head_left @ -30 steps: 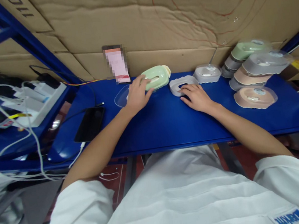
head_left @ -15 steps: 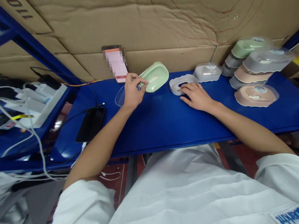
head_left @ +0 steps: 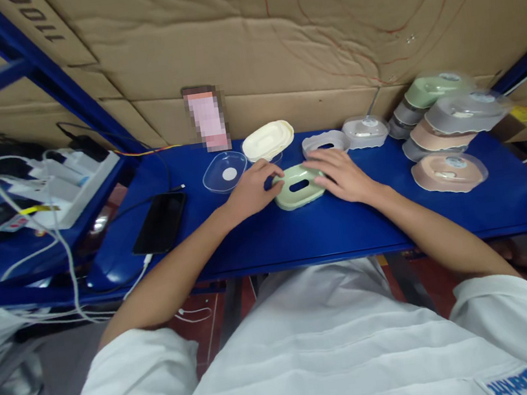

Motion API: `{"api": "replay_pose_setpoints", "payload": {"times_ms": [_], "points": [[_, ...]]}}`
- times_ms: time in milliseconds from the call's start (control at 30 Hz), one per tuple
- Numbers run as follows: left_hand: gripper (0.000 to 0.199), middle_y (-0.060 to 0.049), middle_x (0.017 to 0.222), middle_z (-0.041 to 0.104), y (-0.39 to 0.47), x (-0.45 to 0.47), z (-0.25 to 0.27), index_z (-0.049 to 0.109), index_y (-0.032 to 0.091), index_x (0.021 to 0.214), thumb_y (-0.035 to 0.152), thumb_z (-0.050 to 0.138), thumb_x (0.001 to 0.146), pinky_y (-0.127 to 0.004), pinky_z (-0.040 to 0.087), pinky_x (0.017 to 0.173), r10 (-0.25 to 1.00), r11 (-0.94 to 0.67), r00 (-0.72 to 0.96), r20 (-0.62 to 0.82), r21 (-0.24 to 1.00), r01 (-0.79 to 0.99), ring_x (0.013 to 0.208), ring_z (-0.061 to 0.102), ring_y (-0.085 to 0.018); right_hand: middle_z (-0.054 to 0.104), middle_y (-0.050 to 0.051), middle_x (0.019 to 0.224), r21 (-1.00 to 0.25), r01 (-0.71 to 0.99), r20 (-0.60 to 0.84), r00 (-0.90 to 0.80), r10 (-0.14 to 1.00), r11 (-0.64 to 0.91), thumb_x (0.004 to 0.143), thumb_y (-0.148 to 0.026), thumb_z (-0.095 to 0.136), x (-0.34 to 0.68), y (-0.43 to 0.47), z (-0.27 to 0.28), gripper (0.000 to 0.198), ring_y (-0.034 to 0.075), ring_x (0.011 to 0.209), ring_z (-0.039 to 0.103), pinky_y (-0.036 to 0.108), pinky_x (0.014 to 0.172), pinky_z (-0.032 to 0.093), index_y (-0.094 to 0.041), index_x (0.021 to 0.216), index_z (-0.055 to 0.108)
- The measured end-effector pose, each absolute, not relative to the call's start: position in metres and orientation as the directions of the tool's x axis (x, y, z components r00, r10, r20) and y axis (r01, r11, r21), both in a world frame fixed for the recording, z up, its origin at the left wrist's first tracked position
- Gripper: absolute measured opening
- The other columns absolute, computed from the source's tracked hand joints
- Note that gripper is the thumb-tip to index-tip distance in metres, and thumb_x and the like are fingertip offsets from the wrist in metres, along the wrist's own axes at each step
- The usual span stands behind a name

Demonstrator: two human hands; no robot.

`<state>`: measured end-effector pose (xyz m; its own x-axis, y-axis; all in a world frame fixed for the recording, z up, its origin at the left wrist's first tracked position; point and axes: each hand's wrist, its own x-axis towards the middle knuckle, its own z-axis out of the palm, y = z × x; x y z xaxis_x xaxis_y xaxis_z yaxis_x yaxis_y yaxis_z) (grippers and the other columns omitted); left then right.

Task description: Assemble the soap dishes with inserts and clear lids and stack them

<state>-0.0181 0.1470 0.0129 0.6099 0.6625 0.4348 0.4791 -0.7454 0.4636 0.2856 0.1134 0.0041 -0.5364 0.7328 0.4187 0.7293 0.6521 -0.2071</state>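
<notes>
A pale green soap dish point(head_left: 310, 196) with an oval slot in its middle lies low over the blue tabletop, between my two hands. My left hand point(head_left: 257, 188) grips its left end with bent fingers. At the opposite end, my right hand point(head_left: 343, 174) has its fingers curled over the rim. Just behind my right hand sits a grey dish point(head_left: 309, 144) with a dark oval slot. Cream-coloured dish parts point(head_left: 268, 139) lie behind the green dish. To their left is a transparent lid point(head_left: 214, 177) bearing a round white sticker.
Boxed soap dishes under transparent lids point(head_left: 450, 171) stand stacked at the right, with a grey one point(head_left: 366, 132) at the back. A black phone point(head_left: 160, 224) lies left, near a power strip point(head_left: 81, 193) and white cables. A lit phone point(head_left: 207, 120) leans on the cardboard wall point(head_left: 243, 50).
The green dish has come forward from the back and now lies slot up. My left hand moved right and nearer; my right hand left the grey dish. The cream parts now show.
</notes>
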Motion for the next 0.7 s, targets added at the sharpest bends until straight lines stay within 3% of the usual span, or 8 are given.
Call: {"api": "replay_pose_setpoints", "payload": {"times_ms": [167, 267, 333, 400, 533, 700], "points": [[0.04, -0.016, 0.148, 0.064, 0.166, -0.023, 0.008, 0.063, 0.02, 0.141, 0.039, 0.052, 0.107, -0.052, 0.043, 0.121, 0.711, -0.687, 0.486, 0.508, 0.356, 0.633, 0.143, 0.057, -0.033, 0.062, 0.015, 0.159, -0.174, 0.578, 0.289, -0.744, 0.602, 0.798, 0.109, -0.06, 0.054, 0.268, 0.1, 0.001, 0.057, 0.034, 0.151, 0.055, 0.058, 0.128, 0.035, -0.024, 0.15, 0.066], [0.051, -0.017, 0.161, 0.057, 0.181, -0.026, 0.004, 0.053, 0.02, 0.155, 0.042, 0.05, 0.108, -0.061, 0.029, 0.128, 0.782, -0.604, 0.457, 0.423, 0.338, 0.721, 0.153, 0.048, -0.036, 0.063, 0.016, 0.157, -0.167, 0.575, 0.297, -0.745, 0.597, 0.801, 0.109, -0.056, 0.056, 0.265, 0.1, 0.0, 0.054, 0.035, 0.148, 0.057, 0.057, 0.125, 0.037, -0.023, 0.149, 0.068], [0.05, -0.017, 0.156, 0.062, 0.189, -0.026, 0.0, 0.054, 0.021, 0.154, 0.041, 0.05, 0.108, -0.064, 0.025, 0.128, 0.82, -0.558, 0.441, 0.366, 0.34, 0.757, 0.149, 0.052, -0.037, 0.064, 0.015, 0.157, -0.164, 0.585, 0.303, -0.737, 0.604, 0.795, 0.11, -0.053, 0.055, 0.268, 0.101, 0.0, 0.05, 0.035, 0.147, 0.058, 0.056, 0.124, 0.038, -0.023, 0.148, 0.068], [0.046, -0.016, 0.145, 0.069, 0.197, -0.024, -0.005, 0.061, 0.02, 0.146, 0.039, 0.056, 0.105, -0.062, 0.032, 0.124, 0.834, -0.533, 0.411, 0.368, 0.349, 0.771, 0.14, 0.058, -0.037, 0.064, 0.015, 0.157, -0.161, 0.592, 0.303, -0.732, 0.611, 0.79, 0.11, -0.053, 0.056, 0.271, 0.102, -0.001, 0.05, 0.035, 0.147, 0.058, 0.056, 0.124, 0.038, -0.024, 0.149, 0.068], [0.028, -0.013, 0.122, 0.074, 0.21, -0.024, -0.012, 0.074, 0.02, 0.12, 0.034, 0.066, 0.098, -0.048, 0.05, 0.108, 0.81, -0.559, 0.381, 0.445, 0.394, 0.729, 0.12, 0.066, -0.033, 0.063, 0.014, 0.158, -0.15, 0.605, 0.291, -0.729, 0.62, 0.782, 0.11, -0.053, 0.056, 0.273, 0.102, -0.001, 0.051, 0.034, 0.147, 0.057, 0.054, 0.123, 0.038, -0.024, 0.15, 0.067], [0.019, -0.007, 0.106, 0.073, 0.209, -0.034, -0.003, 0.073, 0.021, 0.107, 0.037, 0.067, 0.099, -0.04, 0.054, 0.098, 0.726, -0.625, 0.31, 0.614, 0.401, 0.67, 0.104, 0.069, -0.026, 0.066, 0.014, 0.155, -0.103, 0.719, 0.297, -0.637, 0.711, 0.687, 0.11, -0.051, 0.055, 0.276, 0.103, 0.003, 0.046, 0.035, 0.145, 0.059, 0.053, 0.117, 0.041, -0.024, 0.143, 0.073]]}}
